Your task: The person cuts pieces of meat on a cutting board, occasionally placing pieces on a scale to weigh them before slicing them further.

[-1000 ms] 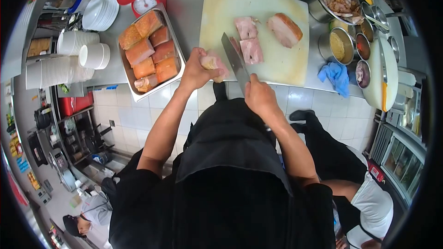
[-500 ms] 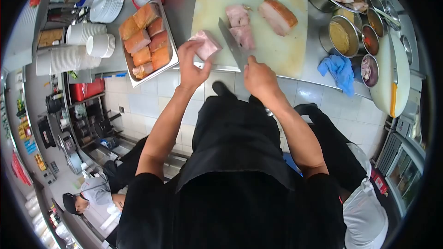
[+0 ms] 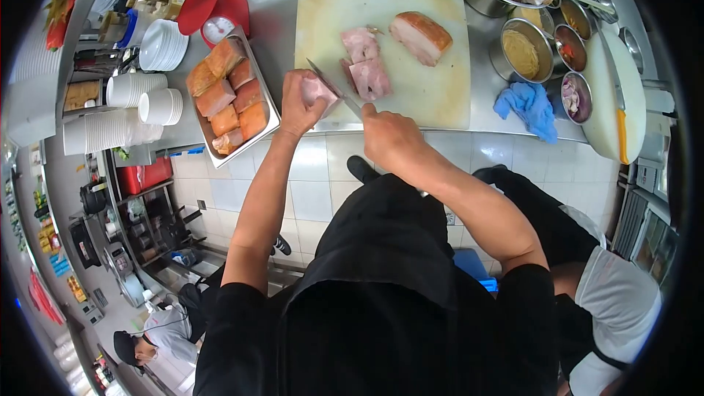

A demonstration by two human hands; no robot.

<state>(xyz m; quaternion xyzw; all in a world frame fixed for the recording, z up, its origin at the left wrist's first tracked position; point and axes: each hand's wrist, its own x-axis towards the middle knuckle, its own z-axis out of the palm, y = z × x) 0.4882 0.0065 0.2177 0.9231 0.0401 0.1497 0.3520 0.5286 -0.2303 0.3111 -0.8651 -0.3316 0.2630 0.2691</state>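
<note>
My left hand point(image 3: 298, 106) is closed around a pale pink block of meat point(image 3: 318, 95) at the near left edge of the white cutting board point(image 3: 429, 106). In my right hand point(image 3: 392, 136) is a kitchen knife point(image 3: 349, 102), gripped by its handle. The blade points up and left and lies against or just above the block's right side; exact contact cannot be made out. Cut pink pieces of meat point(image 3: 371, 78) lie mid-board. Further right rests a larger chunk with a browned rind point(image 3: 422, 37).
Left of the board stands a metal tray point(image 3: 273, 113) of browned meat blocks, with a red scale point(image 3: 233, 15) behind. On the right are a blue cloth point(image 3: 529, 110), metal bowls point(image 3: 522, 51) and a yellow-handled knife point(image 3: 622, 132). Co-workers point(image 3: 623, 293) stand on both sides.
My left hand has closed over the meat block. My right hand has brought the knife left from the mid-board pieces to the block. The camera view has shifted slightly.
</note>
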